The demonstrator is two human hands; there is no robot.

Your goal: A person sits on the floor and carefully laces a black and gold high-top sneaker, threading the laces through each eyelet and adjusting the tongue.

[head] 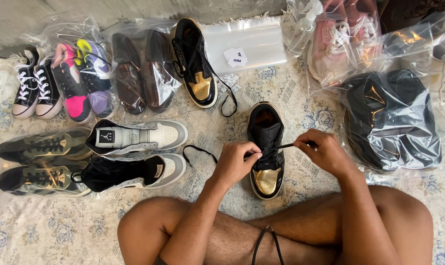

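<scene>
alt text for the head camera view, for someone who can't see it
A seated person's left hand and right hand pull a black lace on a black and gold sneaker on a patterned rug. Its mate and bagged shoes lie around.

Lots of clear plastic bags around here. Far up-left of the hands, one bag (80, 73) holds pink and purple sneakers, next to it another (141, 68) with brown shoes. Straight up from the hands lies a flat empty bag (261, 41) with a small white tag (236, 57) on it (roughly hexagonal). Right of the hands, a bag (391, 118) of something black; above it, one (340, 39) with pink shoes.
</scene>
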